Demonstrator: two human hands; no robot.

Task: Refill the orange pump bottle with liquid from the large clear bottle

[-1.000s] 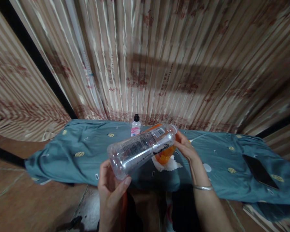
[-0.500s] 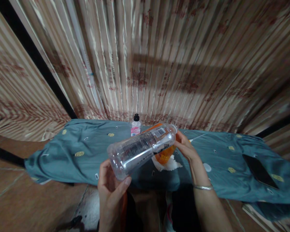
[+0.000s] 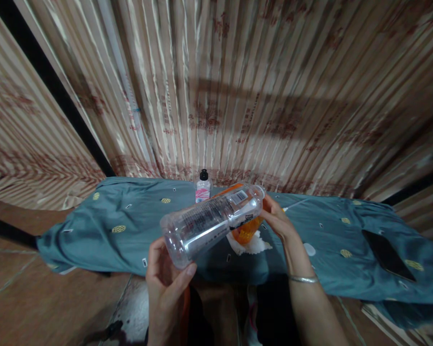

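Note:
A clear plastic bottle (image 3: pixel 209 226) with dark print and a barcode is held tilted above the cloth, its base low on the left and its neck up on the right. My left hand (image 3: pixel 168 269) is closed around the base, thumb underneath. At the neck, the fingers of my right hand (image 3: pixel 274 214) are closed on the bottle; the palm side is partly hidden. Behind the bottle, an orange container (image 3: pixel 247 233) is partly covered by it. That container stands on a crumpled white tissue (image 3: pixel 256 246).
A small pink-labelled bottle with a black cap (image 3: pixel 203 187) stands near the back of the teal cloth (image 3: pixel 147 211). A black phone (image 3: pixel 388 254) lies on the right, and a whitish disc (image 3: pixel 309 249) beside my right wrist. Striped curtains (image 3: pixel 209 96) hang behind, between dark poles (image 3: pixel 57 91).

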